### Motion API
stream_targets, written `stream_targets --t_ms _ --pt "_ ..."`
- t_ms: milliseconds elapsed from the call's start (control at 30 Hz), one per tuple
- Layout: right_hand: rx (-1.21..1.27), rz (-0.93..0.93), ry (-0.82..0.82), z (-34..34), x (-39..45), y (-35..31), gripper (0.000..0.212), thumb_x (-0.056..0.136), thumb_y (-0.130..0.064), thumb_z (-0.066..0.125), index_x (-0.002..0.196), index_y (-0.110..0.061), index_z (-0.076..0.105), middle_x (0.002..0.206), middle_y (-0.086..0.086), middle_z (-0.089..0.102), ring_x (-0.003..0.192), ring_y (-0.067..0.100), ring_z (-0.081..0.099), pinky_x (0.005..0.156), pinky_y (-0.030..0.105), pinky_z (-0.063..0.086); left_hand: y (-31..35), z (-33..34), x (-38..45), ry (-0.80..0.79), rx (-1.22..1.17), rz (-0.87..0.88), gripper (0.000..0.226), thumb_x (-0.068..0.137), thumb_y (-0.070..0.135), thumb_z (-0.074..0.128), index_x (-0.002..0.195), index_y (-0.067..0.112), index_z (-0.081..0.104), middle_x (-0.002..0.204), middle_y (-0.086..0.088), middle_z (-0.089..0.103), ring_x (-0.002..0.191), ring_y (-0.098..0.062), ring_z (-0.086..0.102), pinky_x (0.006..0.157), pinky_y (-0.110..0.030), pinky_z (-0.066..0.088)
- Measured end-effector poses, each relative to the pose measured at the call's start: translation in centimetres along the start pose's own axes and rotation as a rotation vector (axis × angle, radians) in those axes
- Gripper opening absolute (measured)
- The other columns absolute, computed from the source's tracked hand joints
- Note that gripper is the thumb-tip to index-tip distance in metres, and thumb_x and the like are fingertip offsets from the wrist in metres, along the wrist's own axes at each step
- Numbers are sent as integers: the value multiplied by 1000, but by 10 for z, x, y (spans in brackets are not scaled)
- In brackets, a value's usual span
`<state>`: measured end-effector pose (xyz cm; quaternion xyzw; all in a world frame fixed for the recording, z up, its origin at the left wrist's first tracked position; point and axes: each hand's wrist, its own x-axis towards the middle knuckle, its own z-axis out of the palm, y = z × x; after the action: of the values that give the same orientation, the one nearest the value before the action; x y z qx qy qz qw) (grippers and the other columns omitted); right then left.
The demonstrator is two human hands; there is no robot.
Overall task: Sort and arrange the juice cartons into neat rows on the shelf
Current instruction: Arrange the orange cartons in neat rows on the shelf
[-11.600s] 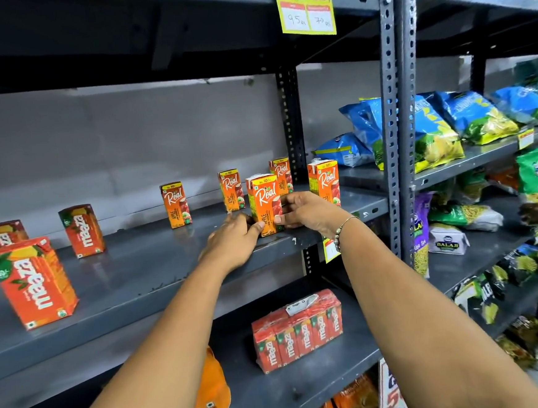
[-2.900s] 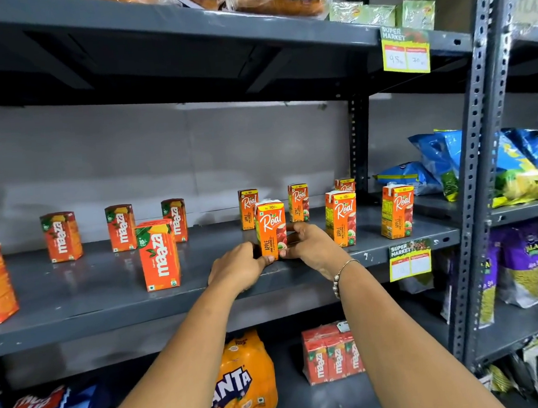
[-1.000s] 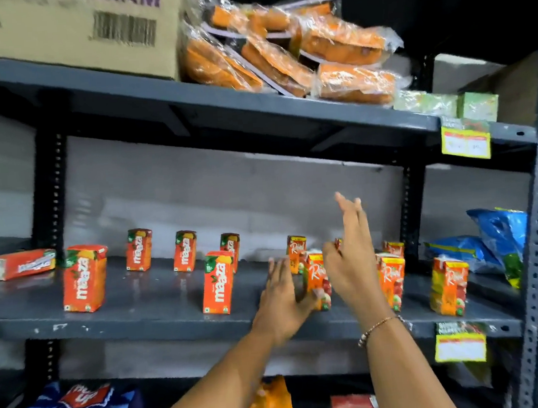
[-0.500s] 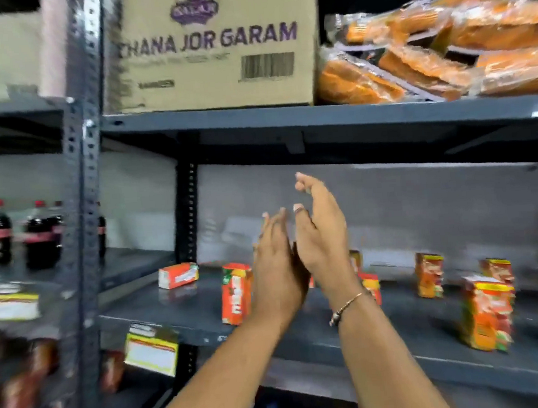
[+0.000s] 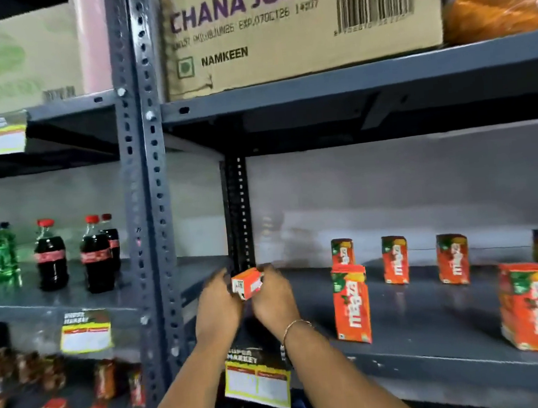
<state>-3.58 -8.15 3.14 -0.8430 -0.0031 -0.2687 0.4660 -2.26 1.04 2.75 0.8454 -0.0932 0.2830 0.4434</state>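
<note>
Grey shelf (image 5: 432,335): both hands (image 5: 246,299) grip tipped carton (image 5: 247,283).

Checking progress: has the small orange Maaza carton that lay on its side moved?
Yes. The small orange Maaza carton is now held between both hands, beside the dark rear shelf post.

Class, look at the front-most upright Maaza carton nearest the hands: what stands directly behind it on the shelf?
A second Maaza carton stands behind the front carton, near the back of the shelf. Only its upper part shows; its lower part is covered.
</note>
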Motion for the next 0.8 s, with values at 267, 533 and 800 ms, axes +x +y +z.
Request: stream_targets --t_ms 267,533,800 --pt "10 415 172 19 53 31 20 86 -11 55 90 -10 74 110 15 71 106 28 65 79 26 48 -31 40 63 -316 -158 -203 38 91 28 57 120 3 59 121 -22 63 109 -36 60 73 -25 48" --pt "-8 523 85 23 73 33 53 77 -56 60 102 -10 69 109 11 70 101 28 65 72 26 41 -45 63 85 -283 246 -185 64 78 61 56 120 13 53 123 -16 60 111 -35 57 83 -39 47" --pt "-18 580 104 43 92 26 68 64 -60 71 110 -10 66 114 7 69 104 25 65 89 32 51 -53 55 79 -323 244 -53 46 77 37 57 120 21 55 123 -14 56 110 -34 55 89 -43 49"
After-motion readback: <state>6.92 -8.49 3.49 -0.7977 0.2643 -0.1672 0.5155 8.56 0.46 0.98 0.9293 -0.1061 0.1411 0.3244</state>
